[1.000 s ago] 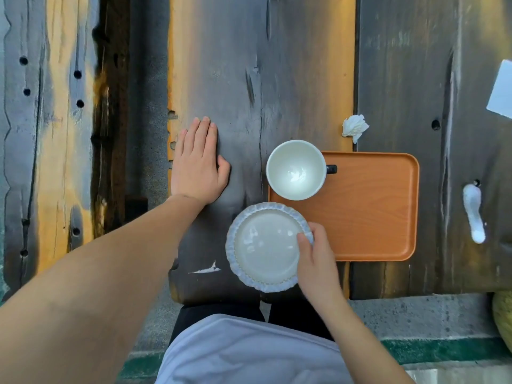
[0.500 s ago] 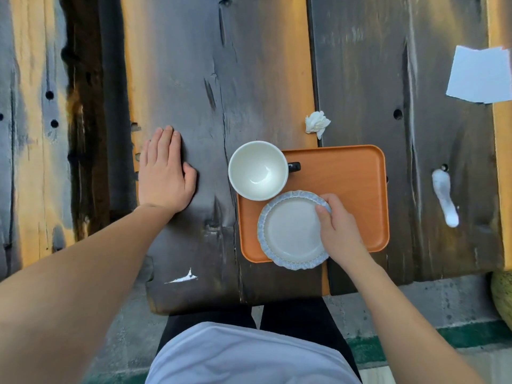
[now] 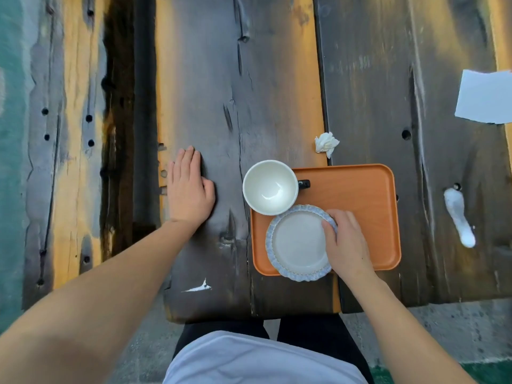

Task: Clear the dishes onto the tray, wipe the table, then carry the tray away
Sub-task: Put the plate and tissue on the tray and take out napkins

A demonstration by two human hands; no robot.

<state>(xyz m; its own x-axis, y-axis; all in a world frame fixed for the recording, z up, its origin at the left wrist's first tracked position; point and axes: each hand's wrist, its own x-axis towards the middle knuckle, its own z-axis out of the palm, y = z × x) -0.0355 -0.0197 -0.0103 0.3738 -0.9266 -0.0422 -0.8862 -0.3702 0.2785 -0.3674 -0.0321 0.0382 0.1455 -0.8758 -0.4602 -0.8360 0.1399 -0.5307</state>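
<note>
An orange tray [image 3: 360, 195] lies on the dark wooden table [image 3: 266, 92]. A white plate with a blue scalloped rim [image 3: 296, 242] sits on the tray's near left part, its front edge overhanging the tray rim. My right hand [image 3: 346, 242] pinches the plate's right rim, thumb on top. A white cup with a dark handle [image 3: 270, 187] stands at the tray's far left corner, partly off it. My left hand [image 3: 189, 187] rests flat on the table, left of the cup.
A crumpled white tissue [image 3: 326, 144] lies just beyond the tray. A white smear [image 3: 458, 217] marks the table to the tray's right, a smaller one [image 3: 198, 286] near the front edge. A white paper sheet [image 3: 484, 97] lies far right.
My right hand has carried the plate from the table's front edge rightward onto the tray, beside the cup. My left hand has stayed flat on the table.
</note>
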